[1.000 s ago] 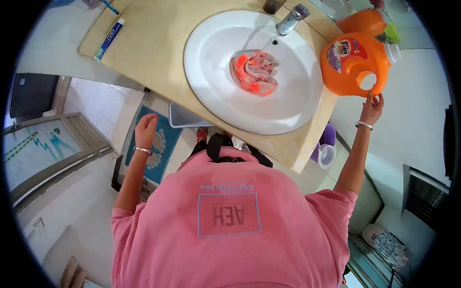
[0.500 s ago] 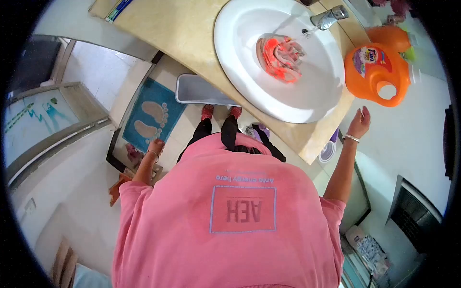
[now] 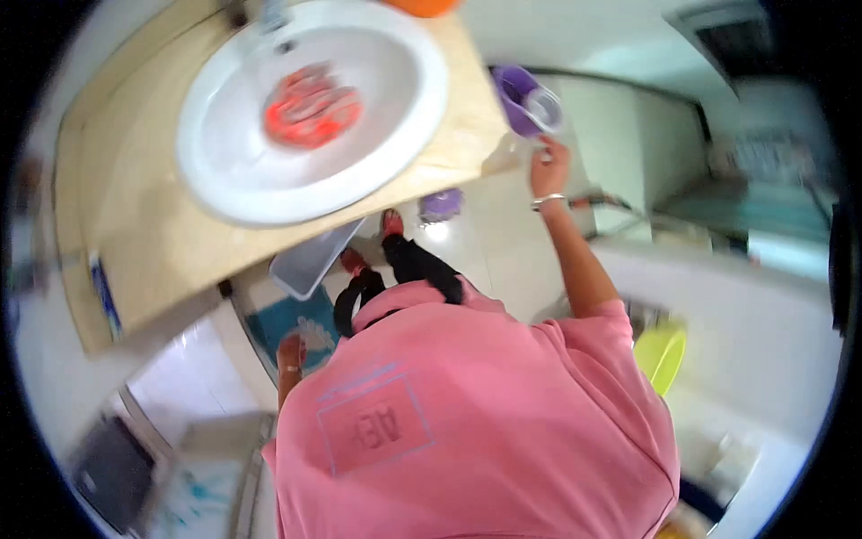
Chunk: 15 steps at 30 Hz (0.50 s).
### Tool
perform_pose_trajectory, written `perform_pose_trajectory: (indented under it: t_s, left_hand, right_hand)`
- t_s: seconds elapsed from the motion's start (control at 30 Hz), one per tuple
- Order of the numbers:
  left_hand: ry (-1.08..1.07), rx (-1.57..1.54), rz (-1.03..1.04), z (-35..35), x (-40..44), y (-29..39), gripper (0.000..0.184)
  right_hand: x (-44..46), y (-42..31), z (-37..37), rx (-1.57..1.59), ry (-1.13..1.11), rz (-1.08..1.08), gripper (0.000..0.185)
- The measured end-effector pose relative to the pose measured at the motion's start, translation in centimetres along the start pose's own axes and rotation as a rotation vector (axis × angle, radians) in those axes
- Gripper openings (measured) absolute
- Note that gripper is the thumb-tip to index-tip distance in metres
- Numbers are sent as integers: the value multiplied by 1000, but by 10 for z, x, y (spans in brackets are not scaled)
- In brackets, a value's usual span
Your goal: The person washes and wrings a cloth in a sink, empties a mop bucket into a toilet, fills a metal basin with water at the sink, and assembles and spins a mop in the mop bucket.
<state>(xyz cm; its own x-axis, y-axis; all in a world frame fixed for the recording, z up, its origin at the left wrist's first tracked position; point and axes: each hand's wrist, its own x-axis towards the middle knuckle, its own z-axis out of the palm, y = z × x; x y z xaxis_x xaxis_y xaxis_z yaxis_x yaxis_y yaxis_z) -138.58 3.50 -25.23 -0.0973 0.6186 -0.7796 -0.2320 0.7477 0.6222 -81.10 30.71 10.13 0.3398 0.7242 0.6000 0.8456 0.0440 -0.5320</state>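
My right hand (image 3: 549,166), with a bracelet at the wrist, reaches out past the counter's corner close to a purple bucket (image 3: 516,106). Its fingers are loosely bent and look apart, and no object shows in them. Low at my side hangs my left hand (image 3: 290,351), over the blue footprint mat (image 3: 301,319); blur hides how its fingers lie. A wet red-and-pale cloth (image 3: 312,106) lies bunched in the white sink (image 3: 211,184), apart from both hands. The tap (image 3: 272,16) is blurred.
The beige counter (image 3: 180,260) runs along my front. A grey bin (image 3: 314,262) stands beneath its edge, near a purple item (image 3: 441,206) on the floor. Part of an orange jug (image 3: 422,5) shows at the top. A yellow-green basin (image 3: 661,355) is at right.
The view has swung right, so sink and cloth sit further left. My right hand is now close to the purple bucket, away from the orange jug. My left hand still hangs low.
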Motion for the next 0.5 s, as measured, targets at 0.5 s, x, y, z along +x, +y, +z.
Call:
perform_pose_trajectory:
  t_s: [0.5]
  left_hand:
    - [-196,940,142,172,36,178,17]
  right_hand:
    - [-271,196,-120,-72,-668,931,27]
